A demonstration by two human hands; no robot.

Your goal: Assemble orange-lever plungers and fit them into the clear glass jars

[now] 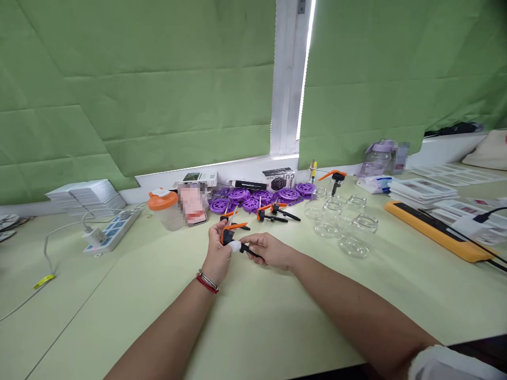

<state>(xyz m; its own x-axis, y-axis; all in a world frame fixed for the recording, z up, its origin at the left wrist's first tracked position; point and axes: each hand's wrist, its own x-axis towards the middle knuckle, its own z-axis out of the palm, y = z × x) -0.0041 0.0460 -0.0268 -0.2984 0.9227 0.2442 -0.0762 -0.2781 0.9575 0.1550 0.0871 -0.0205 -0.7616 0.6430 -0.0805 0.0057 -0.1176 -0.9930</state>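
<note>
Orange-and-black pump head (233,236) held just above tabletop (277,316), between both hands. Left hand (217,253) closed round its body; right hand (270,249) pinches the black tube end. Long axis runs left-right.

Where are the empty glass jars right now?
In the head view, the glass jars stand clustered on the table right of centre, beyond the right hand, between the purple discs and the yellow power strip.

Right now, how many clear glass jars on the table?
4, clustered right of the hands: one at back left, one behind it to the right, one in the middle, one nearest the camera. Glass overlaps, so another may be hidden.
</note>
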